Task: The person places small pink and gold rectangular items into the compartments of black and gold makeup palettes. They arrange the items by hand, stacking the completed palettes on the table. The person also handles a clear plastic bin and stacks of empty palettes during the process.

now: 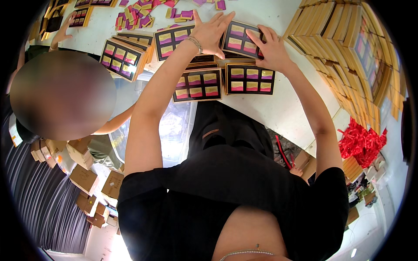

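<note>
My left hand (pixel 210 34), wearing a bracelet, has its fingers stretched out at the left edge of a black box with a gold rim (pixel 241 40). Rows of small gold, purple and pink packets fill that box, which sits at a slant on the stack. At its right edge, my right hand (pixel 272 51) grips it, one digit lying across its face. Left of it, partly behind my left hand, is another filled box (pixel 170 41). Nearer to me are two more filled boxes, one on the left (pixel 198 85) and one on the right (pixel 250 79).
Loose packets (pixel 135 15) lie scattered at the far side of the white table (pixel 300 102). Tall stacks of gold-edged boxes (pixel 335 48) rise at the right, with red ribbon-like strands (pixel 362 141) nearer. Another person's hand (pixel 64 31) is at far left, by more filled boxes (pixel 118 60).
</note>
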Available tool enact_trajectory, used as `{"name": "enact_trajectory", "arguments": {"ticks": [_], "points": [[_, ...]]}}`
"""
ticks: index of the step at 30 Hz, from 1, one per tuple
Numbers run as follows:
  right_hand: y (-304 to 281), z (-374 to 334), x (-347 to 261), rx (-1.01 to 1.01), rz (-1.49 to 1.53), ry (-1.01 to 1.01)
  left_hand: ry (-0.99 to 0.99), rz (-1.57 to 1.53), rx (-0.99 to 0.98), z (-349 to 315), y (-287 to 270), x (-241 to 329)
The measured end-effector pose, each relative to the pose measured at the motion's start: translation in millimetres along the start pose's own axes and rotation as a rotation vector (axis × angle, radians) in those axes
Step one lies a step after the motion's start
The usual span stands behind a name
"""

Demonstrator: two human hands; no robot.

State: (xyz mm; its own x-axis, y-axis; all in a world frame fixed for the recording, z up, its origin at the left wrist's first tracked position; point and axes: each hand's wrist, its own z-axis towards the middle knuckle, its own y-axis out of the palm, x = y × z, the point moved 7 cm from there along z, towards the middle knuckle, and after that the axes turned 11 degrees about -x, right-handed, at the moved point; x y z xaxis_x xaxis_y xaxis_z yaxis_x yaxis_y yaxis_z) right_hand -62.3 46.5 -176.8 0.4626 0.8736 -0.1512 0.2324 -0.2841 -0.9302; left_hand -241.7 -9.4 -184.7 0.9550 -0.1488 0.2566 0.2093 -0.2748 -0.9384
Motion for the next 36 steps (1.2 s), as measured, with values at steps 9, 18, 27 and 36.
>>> {"name": "enact_trajectory", "arguments": {"ticks": [9,18,27,36], "points": [[-56,8,-12,0.151,0.176,-0.135,-0.065,0.091,-0.010,-23,-59,6],[-85,131,-99,0.223,0.293,-0.296,-0.284,-0.370,-0.013,-164,-56,-90],[-81,237,-33,0.334,0.161,0.097,-0.376,-0.136,0.172,-168,-74,-59],[-110,213,9,0.457,0.088,0.137,-0.225,-0.415,0.702,-130,-119,-15]]}}
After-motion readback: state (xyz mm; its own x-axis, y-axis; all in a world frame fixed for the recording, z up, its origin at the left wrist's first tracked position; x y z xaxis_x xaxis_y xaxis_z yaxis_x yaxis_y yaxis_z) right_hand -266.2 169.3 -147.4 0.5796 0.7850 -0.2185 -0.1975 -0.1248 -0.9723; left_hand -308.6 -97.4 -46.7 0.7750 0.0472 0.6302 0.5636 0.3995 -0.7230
